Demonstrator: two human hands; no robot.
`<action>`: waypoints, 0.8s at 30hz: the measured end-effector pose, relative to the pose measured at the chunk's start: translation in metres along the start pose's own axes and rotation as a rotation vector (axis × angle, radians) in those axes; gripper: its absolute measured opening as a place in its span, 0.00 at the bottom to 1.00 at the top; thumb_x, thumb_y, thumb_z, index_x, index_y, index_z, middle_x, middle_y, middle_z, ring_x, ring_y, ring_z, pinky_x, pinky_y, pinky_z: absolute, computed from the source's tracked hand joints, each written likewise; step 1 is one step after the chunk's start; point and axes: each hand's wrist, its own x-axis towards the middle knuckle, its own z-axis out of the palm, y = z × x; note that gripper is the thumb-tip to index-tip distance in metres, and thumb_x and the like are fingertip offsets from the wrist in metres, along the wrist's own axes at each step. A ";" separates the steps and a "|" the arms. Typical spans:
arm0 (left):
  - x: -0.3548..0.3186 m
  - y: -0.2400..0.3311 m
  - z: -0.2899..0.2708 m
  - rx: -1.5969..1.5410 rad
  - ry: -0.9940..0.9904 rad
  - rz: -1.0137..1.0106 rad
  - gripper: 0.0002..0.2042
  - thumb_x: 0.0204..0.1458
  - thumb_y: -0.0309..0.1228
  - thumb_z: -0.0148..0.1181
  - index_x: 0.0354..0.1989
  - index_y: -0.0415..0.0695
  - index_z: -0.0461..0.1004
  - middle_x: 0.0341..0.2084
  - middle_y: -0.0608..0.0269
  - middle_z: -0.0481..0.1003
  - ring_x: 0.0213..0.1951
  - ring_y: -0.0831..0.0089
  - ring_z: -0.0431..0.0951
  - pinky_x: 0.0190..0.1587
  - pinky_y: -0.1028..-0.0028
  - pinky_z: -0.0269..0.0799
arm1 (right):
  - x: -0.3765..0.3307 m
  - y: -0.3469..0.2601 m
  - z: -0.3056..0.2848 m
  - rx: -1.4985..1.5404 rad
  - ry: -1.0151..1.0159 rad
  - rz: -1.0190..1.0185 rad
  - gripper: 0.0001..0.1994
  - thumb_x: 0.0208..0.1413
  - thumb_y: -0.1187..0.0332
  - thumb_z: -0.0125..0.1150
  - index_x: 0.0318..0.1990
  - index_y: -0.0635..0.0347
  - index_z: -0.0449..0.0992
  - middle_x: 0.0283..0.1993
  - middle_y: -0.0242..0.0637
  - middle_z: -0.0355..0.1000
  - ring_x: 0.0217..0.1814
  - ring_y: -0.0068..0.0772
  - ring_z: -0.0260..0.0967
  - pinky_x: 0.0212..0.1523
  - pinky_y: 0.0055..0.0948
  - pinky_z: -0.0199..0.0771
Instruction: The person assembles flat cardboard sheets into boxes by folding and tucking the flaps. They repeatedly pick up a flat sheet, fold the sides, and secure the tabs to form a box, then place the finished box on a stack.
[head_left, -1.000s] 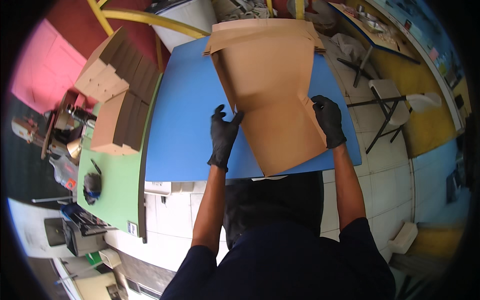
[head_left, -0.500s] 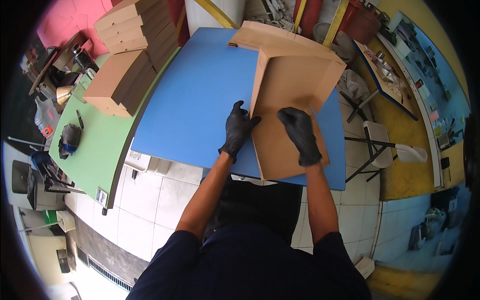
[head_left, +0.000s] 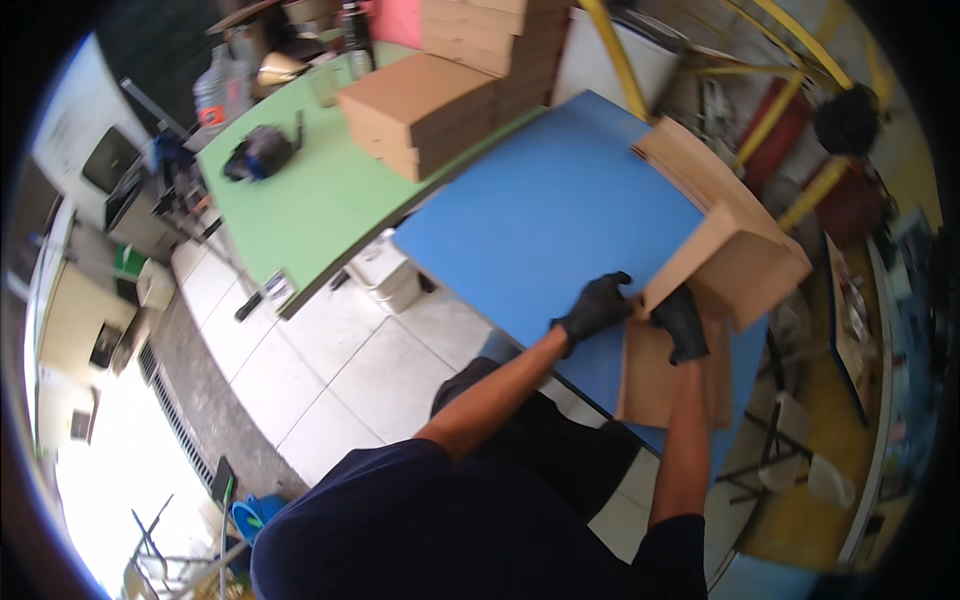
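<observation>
A brown cardboard box (head_left: pixel 734 272), partly folded up, stands at the right side of the blue table (head_left: pixel 560 215); its near panel (head_left: pixel 668 385) lies flat. My left hand (head_left: pixel 597 308), in a black glove, is at the box's left corner, with fingers curled against the cardboard edge. In a matching black glove, my right hand (head_left: pixel 682 325) reaches inside that corner, closed against the side wall. The wall partly hides its fingertips. Both hands are close together, with the box's edge between them.
Left of the blue table, a green table (head_left: pixel 320 225) bears stacked brown boxes (head_left: pixel 420 105), a dark pouch (head_left: pixel 260 152) and a dark bottle (head_left: pixel 357 40). More flat cardboard (head_left: pixel 690 165) lies behind the box. White containers (head_left: pixel 385 270) stand below. A folding chair (head_left: pixel 790 455) is at right.
The view has turned leftward, so the tables sit further right. My right hand has moved from above the near panel to the box's left corner, close to my left hand.
</observation>
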 end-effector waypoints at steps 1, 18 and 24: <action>0.002 -0.006 0.000 -0.063 0.080 0.021 0.30 0.47 0.41 0.74 0.59 0.42 0.76 0.39 0.51 0.83 0.42 0.60 0.84 0.49 0.64 0.79 | 0.001 0.004 -0.002 -0.092 -0.029 0.018 0.17 0.60 0.65 0.59 0.54 0.65 0.77 0.56 0.52 0.73 0.56 0.48 0.72 0.56 0.48 0.72; 0.010 -0.003 0.000 -0.183 0.096 0.019 0.14 0.44 0.33 0.74 0.37 0.39 0.84 0.29 0.58 0.81 0.31 0.73 0.80 0.37 0.71 0.77 | -0.016 -0.062 0.017 0.281 0.464 0.276 0.14 0.58 0.65 0.65 0.47 0.65 0.80 0.44 0.47 0.80 0.48 0.46 0.78 0.48 0.42 0.75; -0.001 0.004 -0.002 -0.509 0.061 -0.078 0.12 0.47 0.26 0.72 0.40 0.35 0.83 0.28 0.61 0.81 0.27 0.75 0.79 0.30 0.75 0.73 | -0.019 -0.111 0.001 0.598 0.427 0.420 0.10 0.57 0.66 0.63 0.36 0.66 0.80 0.32 0.36 0.77 0.33 0.27 0.75 0.35 0.32 0.73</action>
